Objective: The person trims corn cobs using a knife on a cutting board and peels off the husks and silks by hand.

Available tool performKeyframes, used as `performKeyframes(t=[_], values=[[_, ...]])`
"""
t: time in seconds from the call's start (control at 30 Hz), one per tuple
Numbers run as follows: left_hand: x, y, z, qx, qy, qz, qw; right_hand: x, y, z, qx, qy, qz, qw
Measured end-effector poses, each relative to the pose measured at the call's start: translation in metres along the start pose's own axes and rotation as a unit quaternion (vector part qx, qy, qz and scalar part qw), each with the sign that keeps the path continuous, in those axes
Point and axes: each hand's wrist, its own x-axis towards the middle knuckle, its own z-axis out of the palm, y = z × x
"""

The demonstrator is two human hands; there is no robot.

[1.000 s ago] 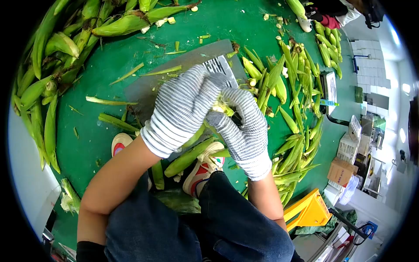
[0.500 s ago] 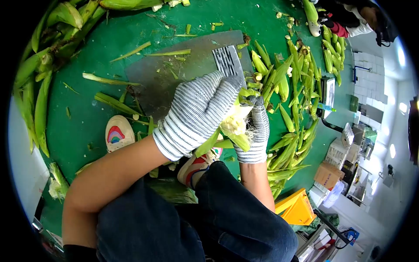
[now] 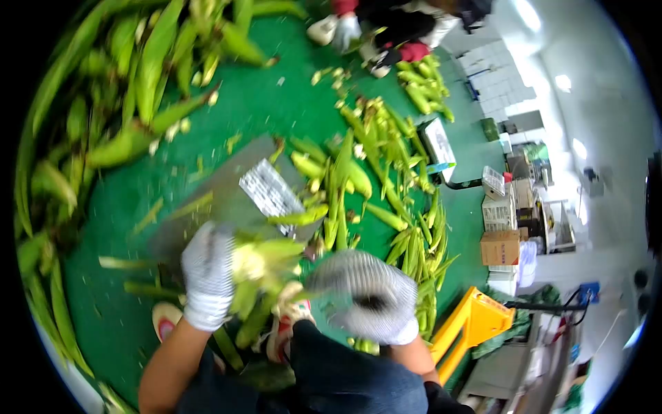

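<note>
Green floor (image 3: 248, 103): strewn with corn and pale scraps.
Left heap (image 3: 152, 83): green-husked ears piled in a broad, leafy mass.
Grey board (image 3: 227, 183): flat on the green, bearing a blurred white patterned patch (image 3: 270, 190).
Right heap (image 3: 341, 172): ears and loose husks in a long drift.
Far heap (image 3: 422, 86): more green ears.
Strip of husk (image 3: 127, 263): left of the board.

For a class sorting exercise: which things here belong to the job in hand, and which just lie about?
Probably the job's:
left hand in striped grey cloth glove, holding pale green corn ear
right hand, gloved likewise
heaped green corn ears

Seemingly lying about:
brown cardboard box
yellow metal pallet truck
</note>
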Motion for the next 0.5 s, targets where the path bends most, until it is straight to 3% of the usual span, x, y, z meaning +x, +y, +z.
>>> performKeyframes(t=[0.03, 0.1, 0.17, 0.2, 0.23, 0.3, 0.33, 0.37, 0.4, 0.43, 0.47, 0.5], values=[[0.006, -0.003, -0.015, 0.002, 0.013, -0.033, 0.999, -0.011, 0.023, 0.003, -0.068, 0.079, 0.087, 0.991], [0.013, -0.015, -0.025, -0.027, 0.113, -0.019, 0.993, -0.025, 0.1, 0.022, -0.248, -0.022, 0.207, 0.946], [0.009, -0.009, -0.02, 0.043, 0.098, -0.003, 0.994, -0.021, 0.136, 0.067, -0.281, -0.01, 0.12, 0.952], [0.0, -0.007, -0.009, 0.077, 0.068, 0.018, 0.995, 0.002, 0.14, 0.089, -0.174, 0.053, 0.01, 0.983], [-0.009, 0.006, -0.004, 0.138, -0.04, 0.035, 0.989, 0.011, 0.137, 0.106, -0.057, 0.108, -0.091, 0.988], [-0.008, 0.043, -0.006, 0.106, -0.103, 0.024, 0.989, -0.002, 0.124, 0.105, -0.004, 0.118, -0.062, 0.991], [-0.007, 0.054, -0.011, 0.123, -0.132, 0.107, 0.978, 0.001, 0.122, 0.103, 0.017, 0.127, -0.056, 0.99], [-0.008, 0.047, -0.025, 0.052, -0.163, 0.071, 0.983, -0.001, 0.12, 0.103, 0.203, 0.116, 0.028, 0.972], [-0.007, 0.05, -0.03, 0.063, -0.17, 0.084, 0.98, -0.002, 0.118, 0.103, 0.382, 0.137, 0.11, 0.907], [-0.004, 0.052, -0.034, 0.073, -0.181, 0.095, 0.976, -0.001, 0.112, 0.092, 0.37, 0.142, 0.099, 0.913], [-0.002, 0.038, -0.039, 0.146, -0.26, 0.052, 0.953, 0.001, 0.106, 0.082, 0.358, 0.148, 0.088, 0.918], [-0.007, 0.015, -0.033, 0.112, -0.327, -0.044, 0.937, 0.002, 0.099, 0.071, 0.346, 0.153, 0.077, 0.923]])
